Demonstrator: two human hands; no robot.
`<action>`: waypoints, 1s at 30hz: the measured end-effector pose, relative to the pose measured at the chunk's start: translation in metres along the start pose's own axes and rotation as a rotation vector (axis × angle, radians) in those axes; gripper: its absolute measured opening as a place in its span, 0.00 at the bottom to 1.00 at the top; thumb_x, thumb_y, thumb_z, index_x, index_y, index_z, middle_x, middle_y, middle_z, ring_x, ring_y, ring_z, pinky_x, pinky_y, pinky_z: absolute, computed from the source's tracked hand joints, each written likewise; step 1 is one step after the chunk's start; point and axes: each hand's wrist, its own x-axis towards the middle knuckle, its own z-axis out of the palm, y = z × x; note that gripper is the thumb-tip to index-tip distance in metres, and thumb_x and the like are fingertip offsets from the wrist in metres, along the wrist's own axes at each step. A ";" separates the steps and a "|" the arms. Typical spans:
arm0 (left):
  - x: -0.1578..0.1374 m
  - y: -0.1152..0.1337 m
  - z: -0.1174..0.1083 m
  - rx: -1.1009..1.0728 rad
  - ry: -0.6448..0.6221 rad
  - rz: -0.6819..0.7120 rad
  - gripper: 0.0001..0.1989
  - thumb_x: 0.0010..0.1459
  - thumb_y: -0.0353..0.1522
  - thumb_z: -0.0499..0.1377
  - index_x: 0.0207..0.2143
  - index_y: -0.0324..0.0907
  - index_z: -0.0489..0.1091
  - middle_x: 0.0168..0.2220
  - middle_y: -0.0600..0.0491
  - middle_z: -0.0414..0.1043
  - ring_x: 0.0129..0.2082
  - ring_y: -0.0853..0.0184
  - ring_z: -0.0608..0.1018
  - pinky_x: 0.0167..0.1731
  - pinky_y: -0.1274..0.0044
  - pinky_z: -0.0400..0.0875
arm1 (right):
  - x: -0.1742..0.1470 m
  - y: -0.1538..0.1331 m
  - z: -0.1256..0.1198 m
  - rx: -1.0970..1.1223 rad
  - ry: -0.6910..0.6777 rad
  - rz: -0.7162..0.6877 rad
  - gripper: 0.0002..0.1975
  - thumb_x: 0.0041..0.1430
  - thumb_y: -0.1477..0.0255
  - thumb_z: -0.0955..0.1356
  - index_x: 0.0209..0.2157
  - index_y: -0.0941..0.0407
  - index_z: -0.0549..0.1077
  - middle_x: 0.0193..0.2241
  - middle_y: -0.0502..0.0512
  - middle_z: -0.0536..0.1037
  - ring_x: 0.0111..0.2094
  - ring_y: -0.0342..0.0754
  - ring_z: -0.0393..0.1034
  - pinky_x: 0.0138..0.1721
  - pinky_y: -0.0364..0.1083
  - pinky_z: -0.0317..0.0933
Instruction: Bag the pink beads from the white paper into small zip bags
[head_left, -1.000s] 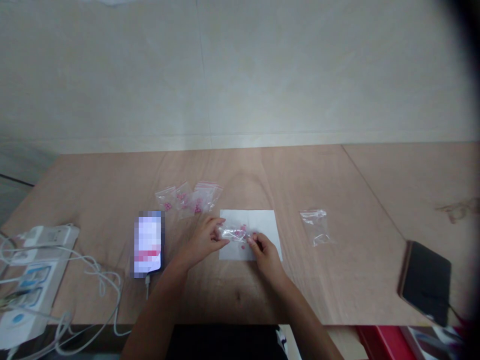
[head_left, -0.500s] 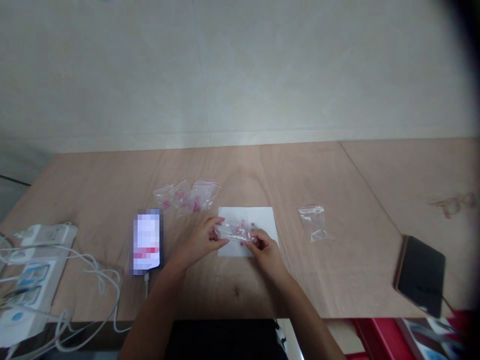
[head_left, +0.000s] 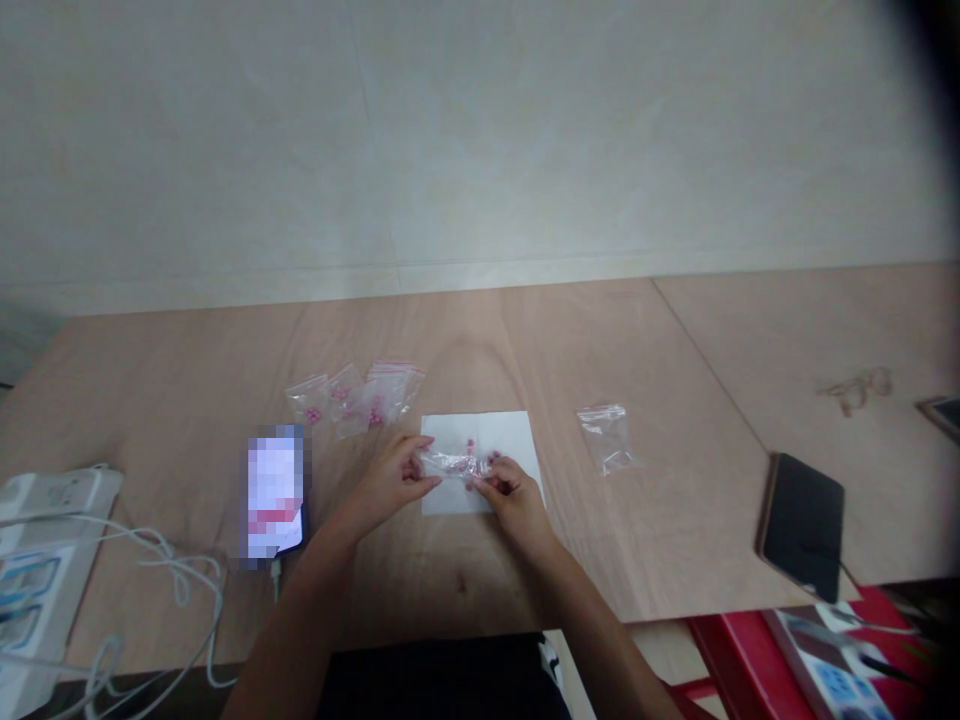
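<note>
Between my two hands a clear plastic bag (head_left: pixel 448 463) lies stretched sideways over a white sheet of paper (head_left: pixel 442 500). My left hand (head_left: pixel 394 472) pinches the bag's left end between thumb and fingers. The right end is in the closed fingers of my right hand (head_left: pixel 516 492). Small pink-red beads (head_left: pixel 471 445) show on the paper around the bag; whether some are inside it I cannot tell. Several zip bags (head_left: pixel 394 385) with pink-red beads in them lie beyond my left hand. To the right of the paper is a clear zip bag (head_left: pixel 606 438) with no beads visible.
A lit phone (head_left: pixel 274 490) on a charging cable lies left of my forearm. White power strips (head_left: pixel 56 540) and tangled cables fill the left edge. On the right are a dark phone (head_left: pixel 804 525) and eyeglasses (head_left: pixel 855 388). A red stool (head_left: pixel 735 660) stands below the table edge.
The view has shifted slightly to the right, so everything appears farther left. The bag looks narrower and more bunched between my hands, and both hands keep their hold.
</note>
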 end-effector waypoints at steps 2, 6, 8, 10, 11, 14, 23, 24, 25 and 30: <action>0.000 0.002 0.000 -0.007 -0.007 -0.003 0.19 0.48 0.33 0.60 0.44 0.41 0.64 0.40 0.52 0.60 0.27 0.74 0.68 0.27 0.79 0.69 | 0.000 0.001 0.000 0.011 -0.007 0.006 0.08 0.46 0.68 0.70 0.19 0.56 0.72 0.22 0.48 0.64 0.25 0.44 0.60 0.28 0.43 0.56; 0.001 0.009 0.003 0.003 0.007 0.006 0.18 0.49 0.33 0.59 0.45 0.42 0.64 0.42 0.51 0.59 0.29 0.73 0.69 0.31 0.76 0.72 | 0.002 0.001 0.000 -0.003 -0.025 0.003 0.07 0.47 0.68 0.69 0.20 0.55 0.74 0.22 0.49 0.66 0.28 0.45 0.62 0.32 0.44 0.57; 0.001 0.013 0.003 0.033 0.017 0.022 0.18 0.50 0.33 0.60 0.45 0.43 0.64 0.43 0.51 0.59 0.31 0.72 0.70 0.33 0.75 0.73 | 0.003 0.001 -0.001 -0.012 -0.040 0.005 0.07 0.48 0.68 0.69 0.20 0.55 0.75 0.23 0.50 0.67 0.28 0.45 0.62 0.33 0.44 0.58; 0.002 0.016 0.003 0.055 0.016 0.031 0.18 0.50 0.34 0.60 0.45 0.44 0.64 0.42 0.51 0.60 0.31 0.71 0.70 0.34 0.74 0.73 | 0.003 0.001 -0.002 -0.013 -0.056 0.004 0.07 0.48 0.67 0.69 0.21 0.54 0.76 0.23 0.50 0.67 0.27 0.45 0.61 0.33 0.44 0.58; 0.003 0.017 0.002 0.062 0.014 0.031 0.18 0.50 0.34 0.60 0.44 0.44 0.65 0.42 0.52 0.60 0.31 0.72 0.70 0.33 0.74 0.73 | 0.004 0.001 -0.002 -0.012 -0.059 0.004 0.07 0.48 0.67 0.69 0.21 0.54 0.76 0.23 0.50 0.67 0.27 0.45 0.61 0.33 0.44 0.58; 0.005 0.018 0.001 0.084 0.009 0.029 0.16 0.50 0.34 0.60 0.43 0.43 0.65 0.41 0.52 0.61 0.30 0.72 0.71 0.31 0.75 0.73 | 0.004 0.000 -0.002 -0.008 -0.058 0.019 0.08 0.49 0.67 0.69 0.22 0.54 0.76 0.22 0.50 0.66 0.27 0.45 0.61 0.30 0.44 0.57; 0.007 0.021 0.004 0.094 0.053 0.010 0.11 0.50 0.33 0.60 0.37 0.41 0.67 0.36 0.55 0.60 0.26 0.74 0.69 0.28 0.77 0.72 | 0.005 -0.001 -0.001 -0.021 -0.062 0.036 0.08 0.50 0.66 0.68 0.23 0.55 0.76 0.21 0.50 0.64 0.25 0.44 0.59 0.26 0.43 0.54; 0.006 0.022 0.004 0.095 0.059 0.010 0.11 0.50 0.33 0.60 0.36 0.41 0.67 0.35 0.55 0.60 0.26 0.74 0.69 0.28 0.77 0.72 | 0.005 -0.001 -0.002 -0.022 -0.066 0.031 0.08 0.50 0.66 0.68 0.23 0.55 0.76 0.21 0.49 0.63 0.25 0.44 0.59 0.25 0.43 0.54; 0.005 0.022 0.004 0.093 0.064 0.009 0.10 0.50 0.33 0.60 0.36 0.41 0.67 0.35 0.55 0.60 0.27 0.73 0.69 0.28 0.77 0.72 | 0.005 -0.002 -0.002 -0.017 -0.067 0.026 0.08 0.50 0.66 0.68 0.23 0.55 0.76 0.21 0.49 0.63 0.25 0.44 0.59 0.25 0.43 0.54; -0.007 0.023 0.004 0.035 0.077 0.023 0.14 0.50 0.33 0.60 0.41 0.44 0.65 0.40 0.54 0.60 0.31 0.72 0.71 0.34 0.75 0.74 | 0.000 -0.013 -0.006 0.074 -0.032 0.077 0.10 0.44 0.66 0.71 0.30 0.56 0.75 0.23 0.48 0.64 0.24 0.43 0.58 0.26 0.43 0.55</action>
